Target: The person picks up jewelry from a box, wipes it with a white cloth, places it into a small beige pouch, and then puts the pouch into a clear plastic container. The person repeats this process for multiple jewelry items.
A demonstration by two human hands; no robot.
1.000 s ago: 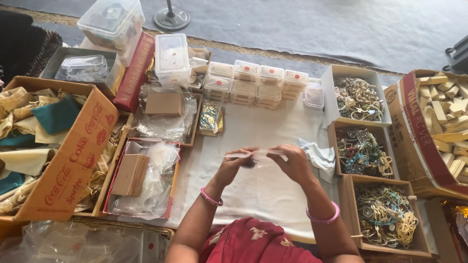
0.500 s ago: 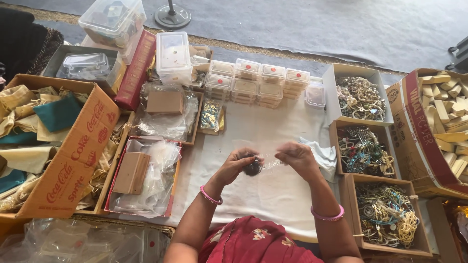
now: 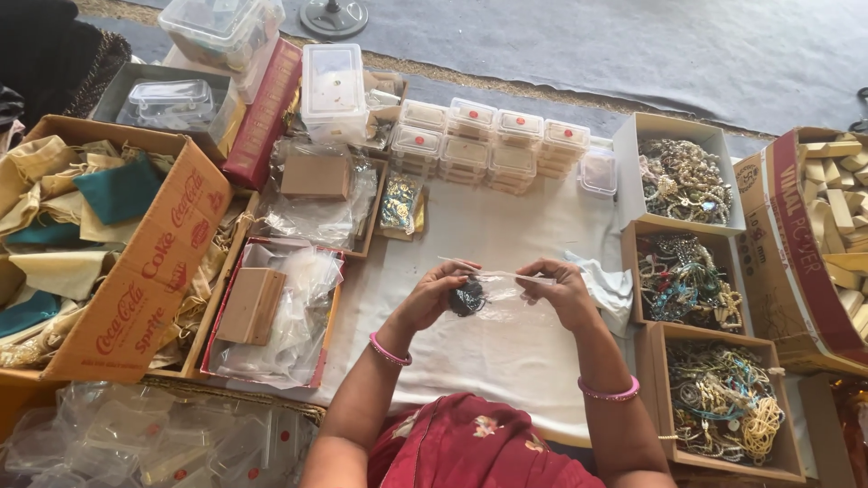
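Note:
Over a white cloth [image 3: 506,226], my left hand [image 3: 434,294] and my right hand [image 3: 565,291] together hold a small clear plastic bag [image 3: 499,287]. Each hand pinches one end of the bag's top edge. A dark, round piece of jewellery [image 3: 467,298] sits inside the bag, close to my left fingers. Both wrists wear pink bangles.
Three open boxes of jewellery [image 3: 683,181] stand in a column at the right. Small lidded plastic boxes [image 3: 493,145] line the far side of the cloth. A tray of plastic bags with a brown box [image 3: 262,312] and a large cardboard box of cloth pouches [image 3: 99,235] lie at the left.
The bag was first held stretched flat between my hands. My hands then drew together with the dark piece, and now they are apart again, holding the bag with the piece inside.

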